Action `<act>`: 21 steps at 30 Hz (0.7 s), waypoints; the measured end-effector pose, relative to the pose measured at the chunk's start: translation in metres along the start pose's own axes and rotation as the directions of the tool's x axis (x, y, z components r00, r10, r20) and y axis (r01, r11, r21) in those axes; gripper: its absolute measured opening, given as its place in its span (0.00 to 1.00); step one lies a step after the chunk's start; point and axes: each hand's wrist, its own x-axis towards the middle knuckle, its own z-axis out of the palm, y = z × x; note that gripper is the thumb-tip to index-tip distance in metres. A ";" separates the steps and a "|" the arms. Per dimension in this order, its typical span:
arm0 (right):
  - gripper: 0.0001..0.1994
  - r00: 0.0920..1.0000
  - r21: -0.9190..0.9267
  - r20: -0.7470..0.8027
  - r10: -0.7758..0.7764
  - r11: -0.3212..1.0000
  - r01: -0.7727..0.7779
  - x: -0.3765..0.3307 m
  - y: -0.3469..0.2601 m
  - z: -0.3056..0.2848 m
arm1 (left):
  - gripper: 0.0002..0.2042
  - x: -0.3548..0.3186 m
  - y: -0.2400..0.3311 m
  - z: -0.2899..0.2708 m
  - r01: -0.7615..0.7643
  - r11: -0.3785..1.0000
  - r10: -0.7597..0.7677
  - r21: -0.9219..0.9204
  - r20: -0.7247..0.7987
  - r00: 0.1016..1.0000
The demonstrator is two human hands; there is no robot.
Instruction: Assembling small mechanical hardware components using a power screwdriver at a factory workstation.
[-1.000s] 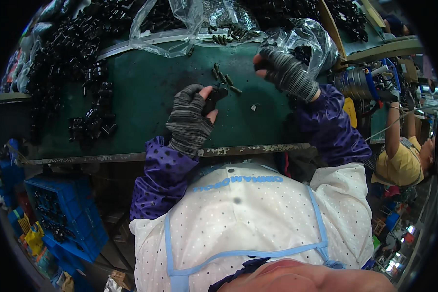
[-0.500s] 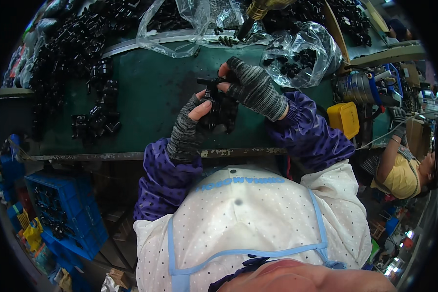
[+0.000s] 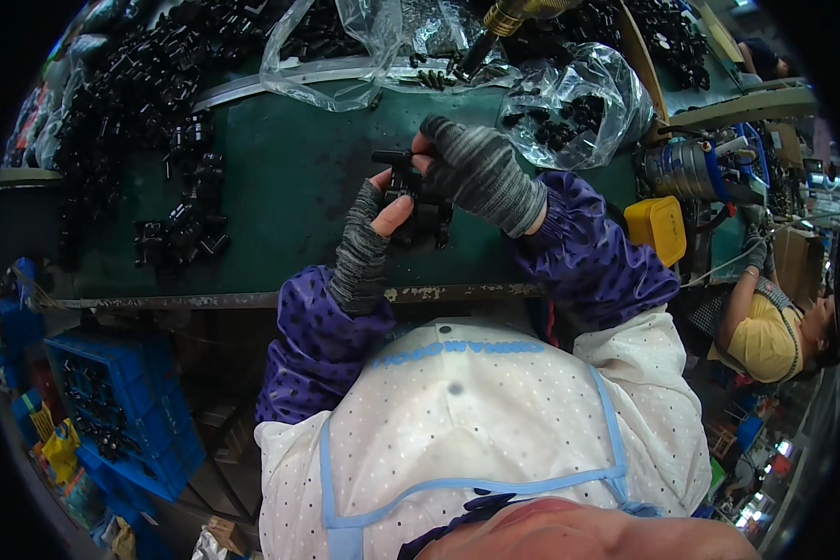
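Both my hands, in grey fingerless knit gloves, are at a black plastic part (image 3: 427, 217) held just above the green bench top (image 3: 280, 201). My left hand (image 3: 371, 229) is closed round its left side, the thumb lying on its front. A short black bar sticks out at the top of the part. My right hand (image 3: 476, 173) has thumb and fingertips pinched at the part's upper right; whether a smaller piece is between them is hidden. Left of my hands, several similar black parts (image 3: 182, 233) lie in a loose cluster.
A big heap of black parts (image 3: 135, 103) covers the far left. Clear plastic bags (image 3: 616, 93) with black pieces lie at the back, beneath a brass-coloured power driver (image 3: 504, 19). A yellow container (image 3: 656, 231) stands at right. Blue crates (image 3: 149, 392) sit below left; a co-worker (image 3: 765, 331) is at far right.
My right hand has turned slightly and shifted a little left at the top of the part. The held part has tilted a little in my left hand. The co-worker's arm has lowered.
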 end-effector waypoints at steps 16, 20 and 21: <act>0.10 0.720 0.865 0.282 0.634 0.157 -0.477 -0.011 0.122 -0.089 | 0.23 0.016 0.024 -0.005 -0.054 0.998 0.044 0.041 0.200 0.979; 0.10 0.658 0.731 -0.203 0.725 0.559 -0.390 0.046 0.183 -0.154 | 0.22 0.003 0.026 -0.026 0.027 0.972 -0.033 0.232 0.020 0.999; 0.09 0.554 0.762 -0.225 0.802 0.499 -0.413 0.058 0.218 -0.163 | 0.22 0.002 0.026 -0.028 0.034 0.966 -0.035 0.256 0.002 0.999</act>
